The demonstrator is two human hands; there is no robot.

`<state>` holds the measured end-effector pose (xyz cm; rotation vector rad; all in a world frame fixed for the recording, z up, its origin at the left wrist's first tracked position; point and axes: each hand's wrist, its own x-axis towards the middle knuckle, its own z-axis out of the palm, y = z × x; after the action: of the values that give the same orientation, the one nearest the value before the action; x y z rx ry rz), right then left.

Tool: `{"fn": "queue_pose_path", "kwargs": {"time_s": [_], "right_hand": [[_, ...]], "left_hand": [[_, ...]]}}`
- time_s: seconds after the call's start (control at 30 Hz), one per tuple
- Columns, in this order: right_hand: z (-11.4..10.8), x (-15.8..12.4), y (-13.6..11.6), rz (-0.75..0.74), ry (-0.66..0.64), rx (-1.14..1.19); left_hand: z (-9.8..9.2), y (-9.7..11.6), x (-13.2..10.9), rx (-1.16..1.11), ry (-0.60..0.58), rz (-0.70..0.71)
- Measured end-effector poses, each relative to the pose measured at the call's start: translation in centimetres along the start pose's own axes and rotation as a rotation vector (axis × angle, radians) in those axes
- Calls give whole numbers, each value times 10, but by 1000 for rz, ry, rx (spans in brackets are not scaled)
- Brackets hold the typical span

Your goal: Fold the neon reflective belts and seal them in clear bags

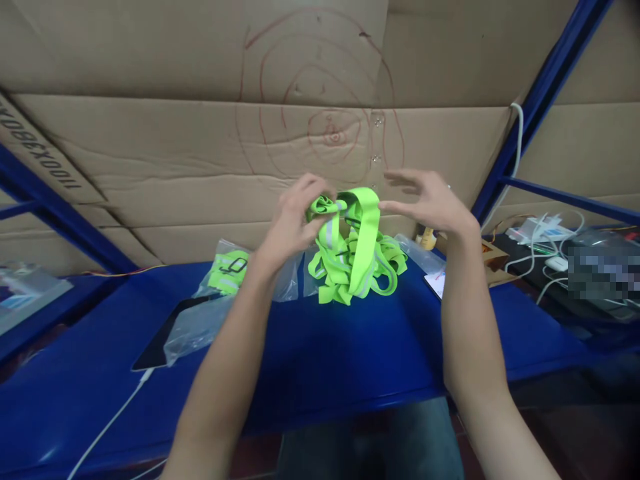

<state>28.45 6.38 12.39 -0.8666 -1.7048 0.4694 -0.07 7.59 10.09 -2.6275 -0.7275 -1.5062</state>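
My left hand (pixel 303 210) is closed on a bunched part of a neon-green reflective strap (pixel 367 233) with grey stripes. The strap arches up from that hand and drops in loops onto a tangled heap on the blue table. To the right of the arch, my right hand (pixel 430 200) is raised with fingers stretched and thumb apart, its thumb tip close to the strap; whether they touch I cannot tell. Left of the heap, a clear plastic bag (pixel 227 270) holds more folded neon-green strap with a black buckle.
A dark tablet-like device (pixel 155 340) with a white cable lies on the blue table (pixel 320 360), partly under an empty plastic bag (pixel 195 330). Cardboard (pixel 175 140) walls the back. Blue metal posts (pixel 540 100) flank both sides. White cables (pixel 530 260) clutter the right.
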Motion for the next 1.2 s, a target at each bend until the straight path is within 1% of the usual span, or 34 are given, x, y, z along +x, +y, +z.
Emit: {"fn": "queue_pose_path", "kwargs": {"time_s": [0.03, 0.07, 0.1, 0.17, 0.23, 0.33, 0.37, 0.4, 0.47, 0.53, 0.57, 0.6, 0.67, 0.77, 0.8, 0.83, 0.87, 0.9, 0.97, 1.03, 1.13, 1.2], "right_hand": [[3, -2, -5, -16, 6, 105], [8, -2, -9, -38, -27, 181], [14, -1, -10, -59, -99, 224], [25, 2, -6, -86, -279, 223], [28, 7, 4, -72, -386, 170], [22, 11, 18, 18, -465, 32], [19, 12, 21, 27, -453, -12], [16, 12, 23, 10, -409, -55], [14, 13, 23, -76, -235, -148], [17, 13, 19, -153, -51, -226], [20, 13, 16, -169, 7, -241], [24, 13, 12, -175, 39, -235], [30, 12, 4, -190, 43, -200], [35, 10, -5, -271, 30, -226], [37, 9, -7, -311, 37, -255], [38, 9, -7, -356, 46, -284], [40, 9, -7, -404, 57, -310], [42, 9, -7, -451, 67, -332], [49, 9, -4, -529, 72, -373], [56, 10, 0, -581, 56, -407], [64, 11, 5, -606, 19, -427], [65, 11, 5, -597, -4, -415]], "left_hand": [[3, 6, 1, -6, -28, 27], [6, 12, 3, -17, -52, 51], [9, 18, 4, -30, -73, 75], [13, 24, 5, -50, -93, 116], [17, 23, 5, -30, -97, 150], [22, 8, 0, 52, -90, 183], [23, 0, -2, 83, -72, 178], [25, -7, -4, 115, -46, 161], [27, -20, -7, 184, 6, 98], [29, -27, -10, 253, 9, 41], [29, -28, -10, 278, 5, 22], [30, -26, -10, 294, 14, 12], [30, -18, -7, 293, 89, 13], [29, 1, -1, 256, 294, 37], [28, 8, 1, 235, 351, 42], [26, 14, 2, 197, 383, 38], [23, 18, 4, 142, 377, 25], [20, 21, 5, 80, 332, 2], [15, 21, 6, -22, 183, -68], [10, 16, 7, -63, 82, -132], [7, 4, 5, -152, -23, -169], [6, -3, 3, -209, -68, -189]]}}
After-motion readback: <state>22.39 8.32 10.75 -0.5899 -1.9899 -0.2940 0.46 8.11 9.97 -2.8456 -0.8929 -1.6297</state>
